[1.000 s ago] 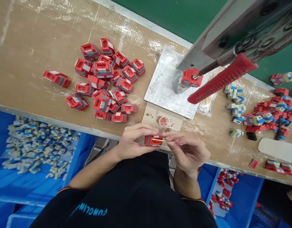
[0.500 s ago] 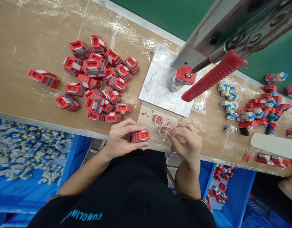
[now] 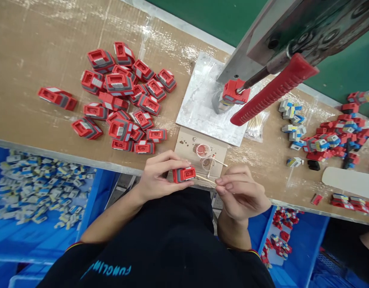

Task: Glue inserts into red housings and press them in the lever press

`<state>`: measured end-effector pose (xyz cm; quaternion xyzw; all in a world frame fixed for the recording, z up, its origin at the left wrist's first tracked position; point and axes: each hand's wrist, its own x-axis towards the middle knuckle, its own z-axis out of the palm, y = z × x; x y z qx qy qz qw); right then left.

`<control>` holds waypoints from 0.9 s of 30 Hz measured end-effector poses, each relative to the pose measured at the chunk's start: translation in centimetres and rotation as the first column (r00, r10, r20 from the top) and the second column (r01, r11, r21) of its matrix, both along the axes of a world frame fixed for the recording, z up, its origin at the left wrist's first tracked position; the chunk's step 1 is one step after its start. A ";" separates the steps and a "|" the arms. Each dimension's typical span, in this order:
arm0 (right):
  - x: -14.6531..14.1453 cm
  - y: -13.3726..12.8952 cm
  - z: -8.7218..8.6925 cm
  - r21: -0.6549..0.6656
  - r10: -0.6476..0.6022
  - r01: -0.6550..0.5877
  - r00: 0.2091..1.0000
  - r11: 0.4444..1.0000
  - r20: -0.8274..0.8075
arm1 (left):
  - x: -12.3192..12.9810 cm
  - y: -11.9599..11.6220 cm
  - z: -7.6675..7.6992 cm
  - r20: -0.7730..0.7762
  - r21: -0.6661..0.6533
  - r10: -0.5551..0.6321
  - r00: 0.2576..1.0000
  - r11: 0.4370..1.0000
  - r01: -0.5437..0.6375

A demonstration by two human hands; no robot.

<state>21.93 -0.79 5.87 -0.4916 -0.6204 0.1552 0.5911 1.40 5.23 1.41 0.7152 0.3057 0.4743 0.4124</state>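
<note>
My left hand (image 3: 160,176) is closed on a red and grey toy vehicle part (image 3: 184,174), thumb and fingers on its sides, with its hollow red face showing. Between the fingertips of my right hand (image 3: 242,190) is a cotton swab (image 3: 206,179), its far end right at the part's right side; I cannot tell whether they touch. Just beyond stand two small clear cups, one cup with reddish contents (image 3: 203,151) and one nearer cup (image 3: 207,164) with other swabs resting across it. Both cups sit on a piece of stained cardboard (image 3: 187,150).
A heap of red and grey parts (image 3: 120,130) lies on the left. A press with a red lever (image 3: 271,92) rises from a metal plate (image 3: 196,104), a red part under its rod. Bagged swabs (image 3: 256,127) and more toy pieces (image 3: 331,138) lie right. Blue bins (image 3: 97,200) stand below.
My right hand has drawn back from the cups with a swab, moving right and nearer to me. The swab now points at the red part, which my left hand has shifted slightly right.
</note>
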 end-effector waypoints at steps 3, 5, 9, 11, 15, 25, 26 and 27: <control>-0.9 0.4 -0.3 0.007 0.026 -0.026 0.999 1.000 -0.031 | 0.1 -0.1 0.1 0.002 0.005 0.004 1.000 1.000 -0.004; -1.1 0.6 -0.4 0.005 0.042 -0.041 0.998 0.999 -0.038 | 0.0 -0.2 0.1 0.000 0.011 0.009 1.000 1.000 -0.009; -1.3 0.9 -0.4 0.005 0.068 -0.068 0.997 0.998 -0.035 | -0.1 -0.3 0.2 -0.001 0.010 0.010 1.000 1.000 -0.010; -1.3 0.9 -0.5 0.001 0.072 -0.072 0.997 0.997 -0.027 | -0.1 -0.4 0.3 -0.005 0.006 0.005 1.000 1.000 -0.005; -1.3 0.9 -0.5 0.002 0.060 -0.060 0.998 0.998 -0.008 | -0.2 -0.4 0.4 -0.023 0.006 0.003 1.000 1.000 -0.003; -0.7 0.8 -0.4 -0.002 0.015 -0.015 0.998 1.000 0.054 | -0.3 0.0 0.8 -0.054 0.034 0.011 0.998 0.999 -0.009; -0.7 0.8 -0.4 -0.002 0.020 -0.020 0.998 1.000 0.057 | -0.3 0.0 0.8 -0.053 0.038 0.012 0.999 0.999 -0.010; -0.7 0.8 -0.4 -0.002 0.023 -0.023 0.998 1.000 0.060 | -0.3 0.0 0.9 -0.053 0.043 0.012 0.999 0.999 -0.010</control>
